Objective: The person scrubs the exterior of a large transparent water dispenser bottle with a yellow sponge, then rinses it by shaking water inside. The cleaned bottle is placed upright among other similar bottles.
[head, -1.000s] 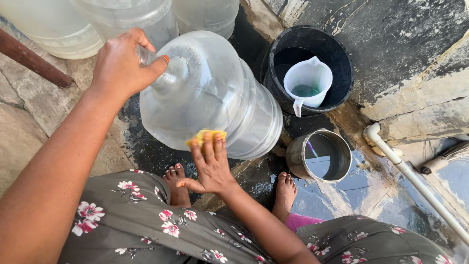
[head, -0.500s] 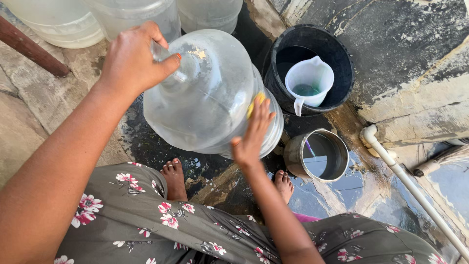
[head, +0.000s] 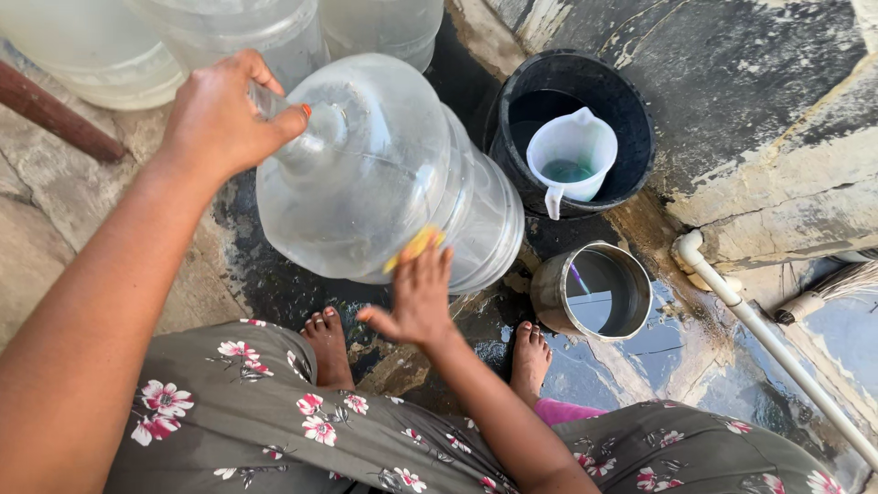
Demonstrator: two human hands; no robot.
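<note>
Jug (head: pixel 384 174) clear, tilted — left hand (head: pixel 219 119) at neck; bucket (head: pixel 631 110) holds pitcher (head: pixel 572 155).

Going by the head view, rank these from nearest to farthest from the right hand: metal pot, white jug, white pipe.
From the right hand:
1. Metal pot, on the ground just beside it.
2. White jug, up in the black bucket.
3. White pipe, along the far edge.

We are looking down from one head-worn camera.
We are viewing steeply and closely over wet ground (head: pixel 274 284), our own lap filling the bottom edge.
</note>
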